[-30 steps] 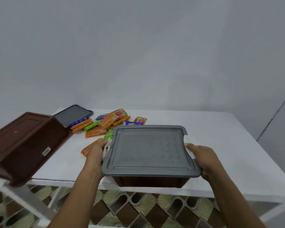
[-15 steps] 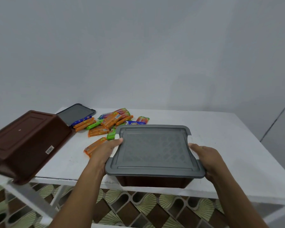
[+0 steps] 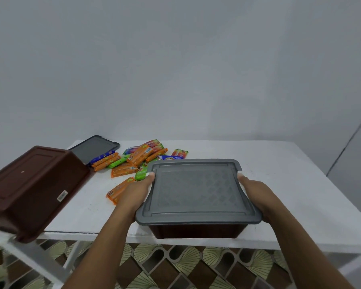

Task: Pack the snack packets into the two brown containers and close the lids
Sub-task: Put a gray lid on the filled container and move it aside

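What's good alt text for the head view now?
Two bare hands, left hand and right hand, hold a brown container with a grey lid at the near edge of a white table. Loose snack packets, a second grey lid and an overturned brown container lie left.

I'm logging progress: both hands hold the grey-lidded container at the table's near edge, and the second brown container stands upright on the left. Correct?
Not quite. In the head view the second brown container lies upside down, tilted, bottom up. The rest holds: left hand and right hand grip the grey-lidded container.
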`<state>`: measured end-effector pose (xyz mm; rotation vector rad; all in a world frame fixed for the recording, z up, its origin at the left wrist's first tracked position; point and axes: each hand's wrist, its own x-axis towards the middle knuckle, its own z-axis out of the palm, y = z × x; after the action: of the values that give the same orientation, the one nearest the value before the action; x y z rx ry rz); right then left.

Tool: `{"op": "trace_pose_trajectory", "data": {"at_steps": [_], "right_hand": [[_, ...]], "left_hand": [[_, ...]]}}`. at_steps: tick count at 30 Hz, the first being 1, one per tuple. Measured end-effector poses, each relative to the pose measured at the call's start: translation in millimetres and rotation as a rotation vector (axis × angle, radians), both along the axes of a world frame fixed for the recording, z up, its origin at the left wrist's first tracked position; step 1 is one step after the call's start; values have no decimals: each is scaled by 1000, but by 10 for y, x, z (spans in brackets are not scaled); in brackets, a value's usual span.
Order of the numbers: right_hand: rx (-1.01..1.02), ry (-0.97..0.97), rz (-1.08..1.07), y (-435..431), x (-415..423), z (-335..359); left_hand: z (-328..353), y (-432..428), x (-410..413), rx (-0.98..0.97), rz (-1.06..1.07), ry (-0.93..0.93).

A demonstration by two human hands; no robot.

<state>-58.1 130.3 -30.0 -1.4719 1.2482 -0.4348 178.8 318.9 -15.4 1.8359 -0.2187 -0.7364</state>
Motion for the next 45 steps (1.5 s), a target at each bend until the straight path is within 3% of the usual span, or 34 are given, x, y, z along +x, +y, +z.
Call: {"op": "trace_pose_trajectory", "data": {"at_steps": [13, 25, 34, 45], "right_hand": [[-54, -40, -89, -245, -107, 320], [-72, -158, -122, -1920, 209, 626], [-77, -80, -91, -2988, 552, 453], [-26, -14, -95, -3592, 777, 13]], "left_hand": [[169, -376, 220, -127, -129, -34], [462, -2045, 570, -170, -136, -146], [308, -3054, 789, -34, -133, -222], [-97, -3737, 1051, 120, -106, -304]]}}
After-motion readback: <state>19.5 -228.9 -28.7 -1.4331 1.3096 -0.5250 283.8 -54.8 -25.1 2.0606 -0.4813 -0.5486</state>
